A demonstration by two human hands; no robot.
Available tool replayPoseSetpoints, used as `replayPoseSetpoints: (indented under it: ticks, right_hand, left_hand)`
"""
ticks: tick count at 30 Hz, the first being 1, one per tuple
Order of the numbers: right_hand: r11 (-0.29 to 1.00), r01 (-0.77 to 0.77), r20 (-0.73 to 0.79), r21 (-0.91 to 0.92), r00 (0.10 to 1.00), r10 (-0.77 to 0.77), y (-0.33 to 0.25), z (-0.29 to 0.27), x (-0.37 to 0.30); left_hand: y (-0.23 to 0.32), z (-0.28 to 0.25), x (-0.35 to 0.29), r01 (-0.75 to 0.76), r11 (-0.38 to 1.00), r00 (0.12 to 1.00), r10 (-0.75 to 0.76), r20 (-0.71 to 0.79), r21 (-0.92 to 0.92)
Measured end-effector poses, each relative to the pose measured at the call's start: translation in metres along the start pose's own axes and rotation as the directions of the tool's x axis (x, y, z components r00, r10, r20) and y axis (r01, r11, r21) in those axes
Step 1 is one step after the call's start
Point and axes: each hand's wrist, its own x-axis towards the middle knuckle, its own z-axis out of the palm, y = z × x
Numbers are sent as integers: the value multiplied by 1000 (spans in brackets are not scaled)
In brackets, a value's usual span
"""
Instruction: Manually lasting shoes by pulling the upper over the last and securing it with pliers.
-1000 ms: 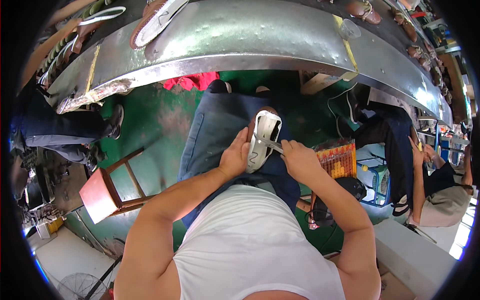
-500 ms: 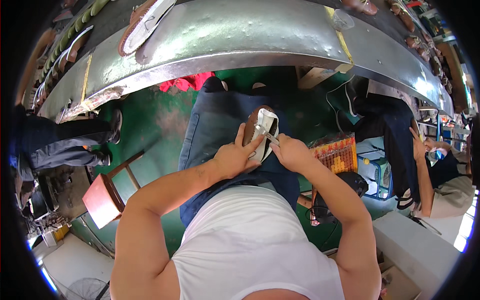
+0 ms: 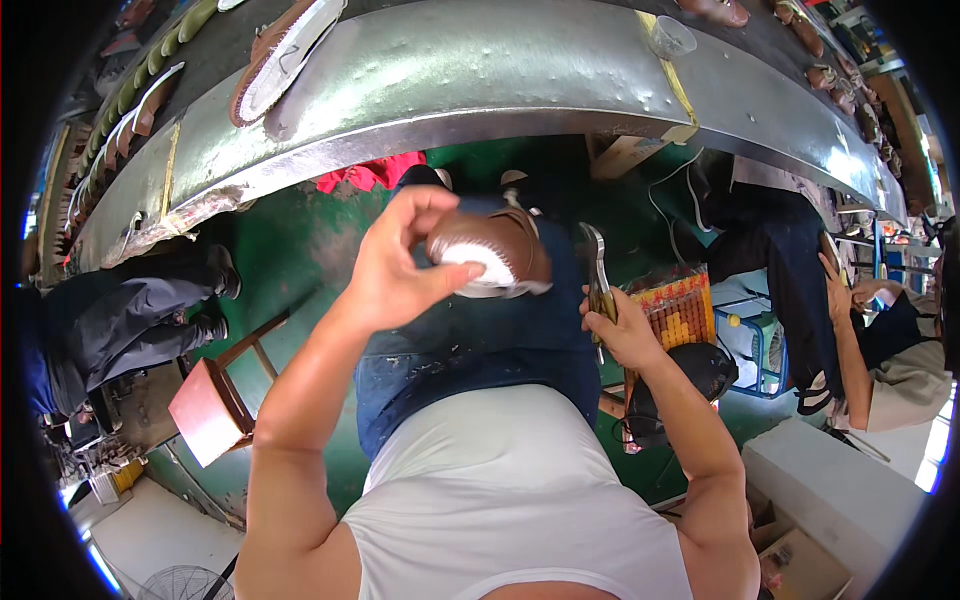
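Observation:
My left hand (image 3: pixel 395 270) grips the toe end of a brown shoe (image 3: pixel 525 250), its thumb pressed over the white underside. Motion smears the shoe slightly; it is raised above my lap, toe toward my left hand. My right hand (image 3: pixel 625 330) is closed around the handles of metal pliers (image 3: pixel 597 265), whose curved head points away from me, over my right thigh. The pliers are apart from the shoe.
A metal-topped bench (image 3: pixel 480 75) runs across the far side, bearing another brown shoe (image 3: pixel 285 60) and a clear plastic cup (image 3: pixel 672 38). At left stands a wooden stool (image 3: pixel 210 410). A seated person (image 3: pixel 850 310) works at right; another's legs (image 3: pixel 130 310) show at left.
The shoe has risen off my lap and turned, with my left hand moving up and left. My right hand has drawn the pliers away from the shoe to the right.

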Motion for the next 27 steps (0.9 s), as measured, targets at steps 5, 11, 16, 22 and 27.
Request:
replayPoseSetpoints:
  ticks: [5, 11, 16, 22, 27]
  right_hand:
    - [979, -168, 86, 117, 984, 159, -38, 15, -6]
    - [823, -34, 229, -567, 953, 197, -41, 24, -8]
    - [730, 322, 297, -603, 940, -169, -53, 42, 13]
    - [555, 104, 338, -825, 878, 339, -117, 43, 38]
    - [458, 193, 338, -868, 905, 260, -101, 52, 50]
  left_hand:
    - [-38, 26, 60, 417, 874, 895, -443, 56, 251]
    - [-83, 34, -24, 493, 841, 863, -505, -5, 224]
    - [-72, 50, -33, 422, 823, 906, -391, -160, 380]
    - [-78, 64, -43, 30, 866, 985, 61, -164, 500]
    - [-139, 68, -44, 457, 584, 862, -478, 171, -671]
